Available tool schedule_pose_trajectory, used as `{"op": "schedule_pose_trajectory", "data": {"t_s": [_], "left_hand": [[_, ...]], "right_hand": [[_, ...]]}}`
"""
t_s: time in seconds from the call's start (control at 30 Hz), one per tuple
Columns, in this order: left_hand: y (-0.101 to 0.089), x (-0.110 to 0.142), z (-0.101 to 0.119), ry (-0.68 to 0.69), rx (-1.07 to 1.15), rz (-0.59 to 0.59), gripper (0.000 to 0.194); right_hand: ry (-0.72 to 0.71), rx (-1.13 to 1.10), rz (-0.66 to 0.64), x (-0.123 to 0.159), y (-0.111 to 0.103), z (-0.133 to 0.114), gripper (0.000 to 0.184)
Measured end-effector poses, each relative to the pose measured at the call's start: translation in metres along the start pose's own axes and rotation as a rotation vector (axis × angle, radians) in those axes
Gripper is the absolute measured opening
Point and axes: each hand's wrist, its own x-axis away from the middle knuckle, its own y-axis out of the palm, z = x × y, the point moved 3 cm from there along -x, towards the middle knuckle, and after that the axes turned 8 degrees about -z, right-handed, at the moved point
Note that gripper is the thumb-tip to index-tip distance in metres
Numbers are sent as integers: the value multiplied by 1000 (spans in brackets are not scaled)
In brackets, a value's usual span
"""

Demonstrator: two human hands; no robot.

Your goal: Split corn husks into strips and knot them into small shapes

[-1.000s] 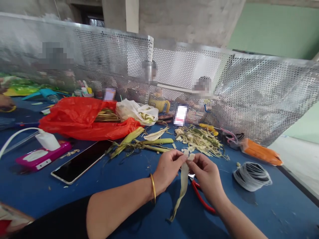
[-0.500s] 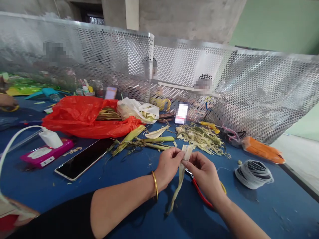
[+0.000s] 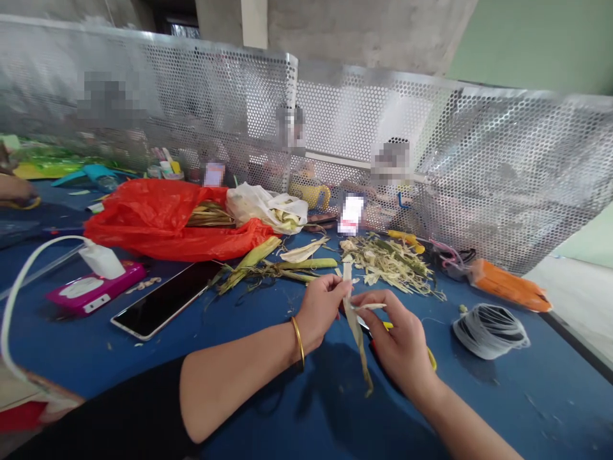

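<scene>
My left hand (image 3: 325, 306) pinches a pale, dry husk strip (image 3: 353, 322), whose tapering tail hangs down over the table. Close on its right, my right hand (image 3: 400, 329) pinches a narrow piece of husk (image 3: 371, 306) that sticks out sideways from the strip; whether the two are still joined I cannot tell. Under my right hand lie scissors (image 3: 431, 359) with red and yellow handles, mostly covered. Beyond the hands are a heap of shredded husk (image 3: 390, 265) and several green-yellow husk stalks (image 3: 306, 264).
A red plastic bag (image 3: 138, 220) and a white bag (image 3: 263, 207) hold husks. Left are a black phone (image 3: 165, 300) and a purple power strip (image 3: 98, 291). Right are a coil of cord (image 3: 491, 331) and an orange packet (image 3: 510, 285). A perforated metal screen (image 3: 354, 121) stands behind; another person's hand (image 3: 16, 190) shows far left.
My right hand has drawn slightly down and right, with a narrow piece of husk now standing out sideways. The strip's tail has swung from left to right.
</scene>
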Motion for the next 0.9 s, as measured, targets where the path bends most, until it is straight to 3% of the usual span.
{"op": "schedule_pose_trajectory", "data": {"t_s": [0.3, 0.4, 0.5, 0.6, 0.67, 0.8, 0.9], "left_hand": [[-22, -19, 4, -32, 127, 204, 24], [-33, -27, 6, -2, 136, 268, 25], [-42, -33, 8, 27, 143, 318, 27], [-47, -36, 11, 51, 140, 348, 29], [-47, -36, 11, 53, 134, 349, 29], [-47, -36, 12, 48, 116, 345, 28], [-54, -39, 13, 49, 105, 380, 28]], "right_hand": [[-282, -145, -1, 10, -14, -25, 12], [-296, -312, -96, 13, -20, -34, 9], [-108, -624, -336, 15, -22, -38, 5], [147, -916, -586, 16, -19, -37, 17], [238, -1009, -632, 14, -18, -36, 25], [349, -1083, -581, 12, -18, -30, 35], [414, -1145, -706, 19, -17, -31, 36]]}}
